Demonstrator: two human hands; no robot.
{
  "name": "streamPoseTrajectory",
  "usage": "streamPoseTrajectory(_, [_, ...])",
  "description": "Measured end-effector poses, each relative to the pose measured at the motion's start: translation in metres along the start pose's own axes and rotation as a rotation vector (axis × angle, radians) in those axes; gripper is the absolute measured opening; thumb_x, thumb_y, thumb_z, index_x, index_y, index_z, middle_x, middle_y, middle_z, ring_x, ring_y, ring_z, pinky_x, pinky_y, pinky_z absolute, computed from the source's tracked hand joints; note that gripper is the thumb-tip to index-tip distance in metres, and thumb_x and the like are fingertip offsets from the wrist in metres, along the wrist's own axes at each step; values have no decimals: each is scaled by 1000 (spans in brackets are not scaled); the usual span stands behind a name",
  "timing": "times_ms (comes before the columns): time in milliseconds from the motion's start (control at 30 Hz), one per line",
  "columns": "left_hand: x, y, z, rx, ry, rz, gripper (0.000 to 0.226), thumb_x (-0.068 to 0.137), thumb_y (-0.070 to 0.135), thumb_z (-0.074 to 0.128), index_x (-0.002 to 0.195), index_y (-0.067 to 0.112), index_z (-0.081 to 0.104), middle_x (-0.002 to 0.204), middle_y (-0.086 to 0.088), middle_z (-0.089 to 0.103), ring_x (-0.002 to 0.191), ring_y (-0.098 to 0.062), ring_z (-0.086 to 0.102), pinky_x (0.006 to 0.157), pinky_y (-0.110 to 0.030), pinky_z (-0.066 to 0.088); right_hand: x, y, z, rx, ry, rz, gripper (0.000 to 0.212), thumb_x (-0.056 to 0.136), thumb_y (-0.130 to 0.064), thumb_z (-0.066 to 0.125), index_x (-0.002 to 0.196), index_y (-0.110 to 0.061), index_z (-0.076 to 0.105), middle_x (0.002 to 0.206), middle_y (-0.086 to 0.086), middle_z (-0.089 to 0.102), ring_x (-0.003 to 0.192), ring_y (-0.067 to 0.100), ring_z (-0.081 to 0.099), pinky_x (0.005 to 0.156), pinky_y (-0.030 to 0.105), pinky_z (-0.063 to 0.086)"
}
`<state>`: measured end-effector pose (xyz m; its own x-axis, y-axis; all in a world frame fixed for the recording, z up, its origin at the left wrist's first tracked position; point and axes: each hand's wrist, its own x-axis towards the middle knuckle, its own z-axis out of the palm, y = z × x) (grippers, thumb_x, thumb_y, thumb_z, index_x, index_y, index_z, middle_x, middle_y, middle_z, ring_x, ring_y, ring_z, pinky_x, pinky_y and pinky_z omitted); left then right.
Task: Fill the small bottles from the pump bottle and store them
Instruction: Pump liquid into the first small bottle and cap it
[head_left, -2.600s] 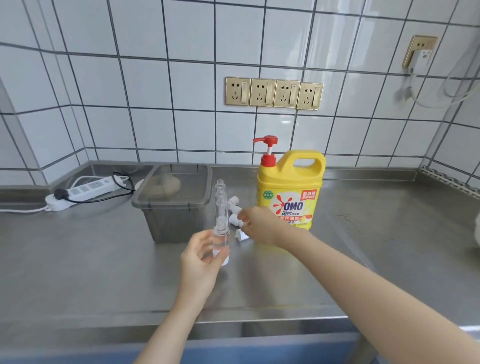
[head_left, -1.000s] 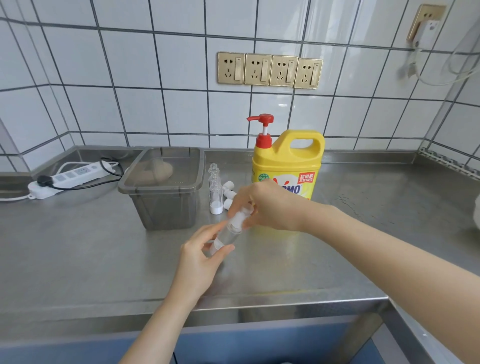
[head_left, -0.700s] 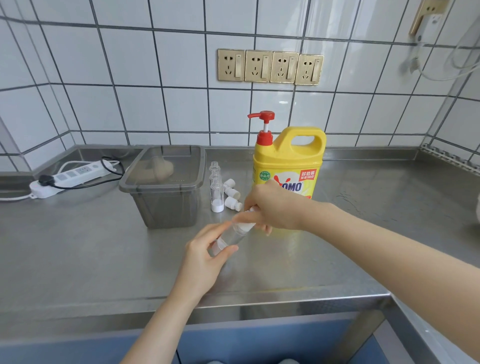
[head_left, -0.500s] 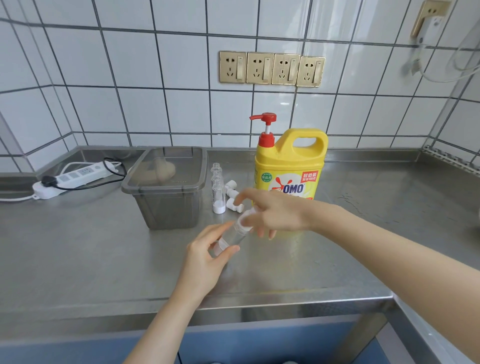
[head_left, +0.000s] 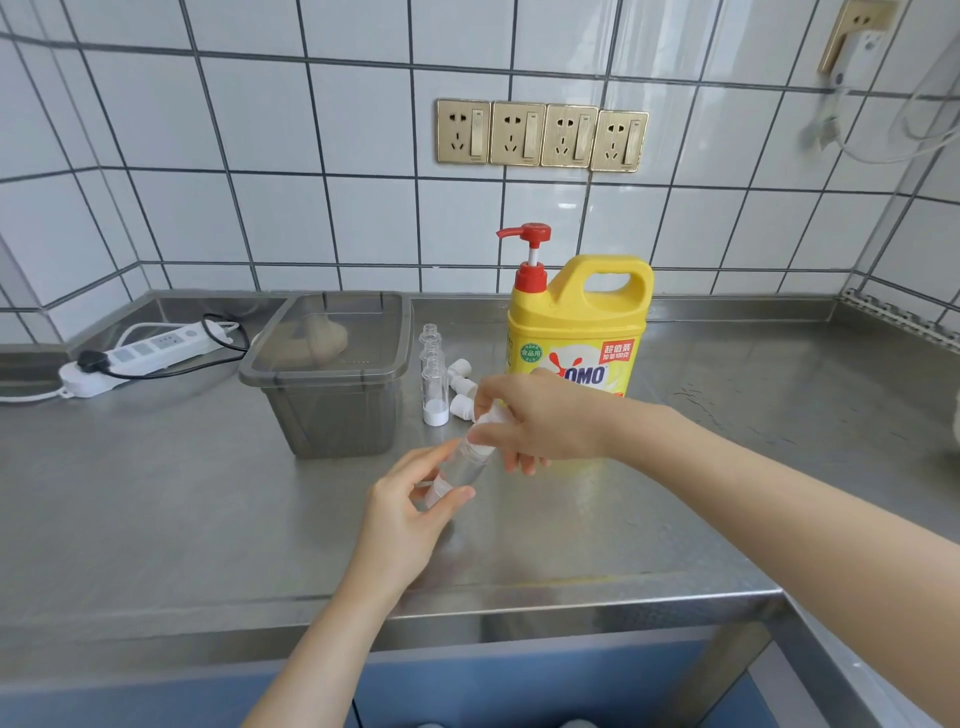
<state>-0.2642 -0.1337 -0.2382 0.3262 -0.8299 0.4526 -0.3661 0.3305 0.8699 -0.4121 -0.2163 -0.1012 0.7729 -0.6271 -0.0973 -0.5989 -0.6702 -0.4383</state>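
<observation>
Small clear bottle (head_left: 464, 464) at frame centre, tilted, long axis running lower left to upper right. Pinched at base by left hand (head_left: 410, 512); white cap (head_left: 485, 425) end gripped by right hand (head_left: 537, 418), just in front of yellow pump bottle (head_left: 579, 332).

left hand (head_left: 410, 512) gripping, right hand (head_left: 540, 421) pinching

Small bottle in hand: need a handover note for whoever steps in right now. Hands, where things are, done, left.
Left hand holds the small bottle, tilted, above the counter.
Right hand grips its white cap at the neck; whether the cap is seated cannot be told.
Pump bottle stands behind the hands. Uncapped empty bottles and loose caps sit beside the lidded grey bin.
Done: apparently only this bottle handled.
Left: finish capping, fill and cap the others, store them all.
</observation>
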Motion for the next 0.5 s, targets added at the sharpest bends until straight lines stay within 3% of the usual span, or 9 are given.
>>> streamPoseTrajectory(67, [1, 0, 0, -17, 8, -8, 49, 74, 19, 76, 107, 55, 67, 105, 17, 70, 90, -10, 67, 84, -45, 56, -1, 0, -6, -32, -30, -64, 13, 94, -19, 53, 105, -25, 52, 82, 8, 70, 62, 17, 70, 63, 31, 58])
streamPoseTrajectory(133, [1, -1, 0, -35, 18, -15, 46, 73, 23, 75, 109, 51, 68, 104, 12, 71, 87, -13, 66, 84, -44, 57, -3, -1, -10, 1, -63, -95, 23, 95, -9, 50, 103, -30, 52, 83, 1, 63, 56, -1, 65, 68, 29, 60])
streamPoseTrajectory(200, [1, -1, 0, -37, 15, -9, 46, 72, 22, 75, 109, 50, 68, 102, 13, 71, 86, -13, 66, 83, -40, 56, -4, -2, -12, 19, -80, -89, 26, 95, -6, 49, 103, -30, 52, 81, -4, 61, 55, -6, 63, 69, 27, 60])
streamPoseTrajectory(300, [0, 1, 1, -29, -8, 7, 52, 74, 13, 80, 107, 52, 67, 103, 18, 69, 87, -8, 66, 82, -32, 55, -4, -1, -9, -42, -82, -56, 9, 96, -23, 52, 104, -27, 53, 77, 1, 70, 66, 11, 71, 72, 31, 59])
streamPoseTrajectory(333, [-1, 1, 0, -21, -16, 9, 55, 76, 8, 80, 109, 50, 66, 103, 20, 69, 89, -5, 65, 82, -28, 54, -3, -2, -7, -78, -72, -27, 12, 97, -33, 51, 101, -22, 55, 74, 3, 72, 65, 15, 72, 70, 29, 58])
streamPoseTrajectory(433, [-1, 1, 0, -3, -30, 16, 54, 78, 1, 78, 110, 42, 65, 104, 22, 68, 90, -3, 64, 82, -23, 52, -4, -7, -3, -179, -58, 75, 54, 99, -51, 35, 85, -6, 59, 67, 10, 73, 61, 22, 71, 57, 22, 49])
streamPoseTrajectory(500, [0, 0, 1, -6, -23, 9, 53, 77, 1, 78, 111, 39, 65, 97, 23, 68, 82, -4, 63, 80, -26, 53, -4, -5, -5, -63, -26, 84, 50, 99, -50, 35, 98, -7, 59, 76, 10, 73, 67, 26, 71, 59, 26, 51])
